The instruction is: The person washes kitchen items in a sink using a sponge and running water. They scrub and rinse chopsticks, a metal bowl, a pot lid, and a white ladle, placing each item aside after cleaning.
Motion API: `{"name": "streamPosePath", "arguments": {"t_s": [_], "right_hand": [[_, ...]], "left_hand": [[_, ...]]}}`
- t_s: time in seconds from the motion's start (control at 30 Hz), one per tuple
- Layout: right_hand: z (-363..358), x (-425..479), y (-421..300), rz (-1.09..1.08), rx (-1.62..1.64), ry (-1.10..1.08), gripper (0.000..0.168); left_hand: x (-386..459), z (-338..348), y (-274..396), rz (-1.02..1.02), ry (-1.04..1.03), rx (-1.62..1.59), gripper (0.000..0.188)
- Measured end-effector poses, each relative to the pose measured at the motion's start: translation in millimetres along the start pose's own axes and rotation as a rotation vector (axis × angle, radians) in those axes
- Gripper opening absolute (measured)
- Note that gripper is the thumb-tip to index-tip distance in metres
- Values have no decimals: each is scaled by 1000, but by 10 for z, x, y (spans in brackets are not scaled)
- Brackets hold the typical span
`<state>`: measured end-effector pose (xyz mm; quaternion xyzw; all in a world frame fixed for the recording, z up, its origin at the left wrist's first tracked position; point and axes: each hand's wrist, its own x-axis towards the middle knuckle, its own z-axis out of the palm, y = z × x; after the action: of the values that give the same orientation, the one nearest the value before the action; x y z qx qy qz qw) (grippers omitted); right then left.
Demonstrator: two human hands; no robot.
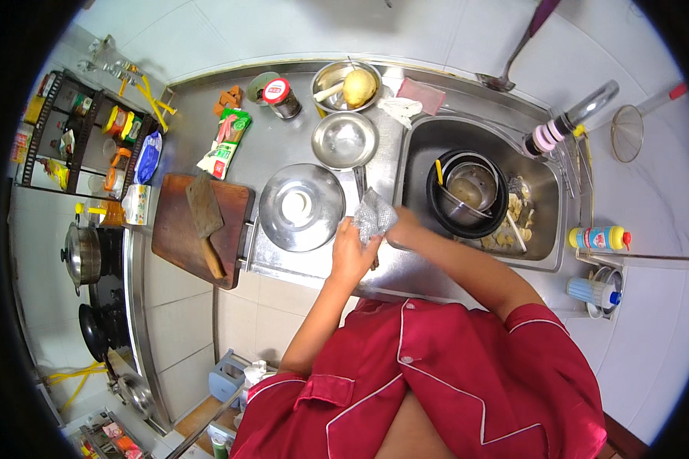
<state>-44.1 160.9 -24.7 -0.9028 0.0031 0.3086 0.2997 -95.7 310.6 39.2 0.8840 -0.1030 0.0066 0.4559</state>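
Before me, at the sink's left edge, a silvery-grey mesh cloth (pixel 374 215) is bunched between my hands. My left hand (pixel 353 248) grips its lower left side. Thin dark sticks, perhaps chopsticks (pixel 360 179), pass through the cloth, with one end above it and the other below my left fingers. My right hand (pixel 405 228) is blurred at the cloth's right edge; whether its fingers close on it is unclear. Left of my hands lies a round steel lid (pixel 275 221). A shallow steel bowl (pixel 344 140) stands beyond it.
Right is the sink (pixel 422 155), holding nested pots (pixel 465 224) and food scraps (pixel 517 209). A cleaver (pixel 205 209) lies on a wooden cutting board (pixel 172 229). Behind stand a steel bowl with produce (pixel 359 89) and a red-lidded jar (pixel 281 98). A faucet (pixel 574 120) overhangs the sink.
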Motion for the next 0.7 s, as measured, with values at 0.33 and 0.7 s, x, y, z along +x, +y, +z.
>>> {"name": "streamPosePath", "arguments": {"t_s": [0.33, 0.7], "right_hand": [[-725, 1388, -224, 218, 952, 96, 33], [-1296, -400, 905, -44, 558, 751, 49]], "left_hand": [[21, -104, 340, -195, 8, -398, 44], [386, 419, 1065, -235, 14, -312, 32]]}}
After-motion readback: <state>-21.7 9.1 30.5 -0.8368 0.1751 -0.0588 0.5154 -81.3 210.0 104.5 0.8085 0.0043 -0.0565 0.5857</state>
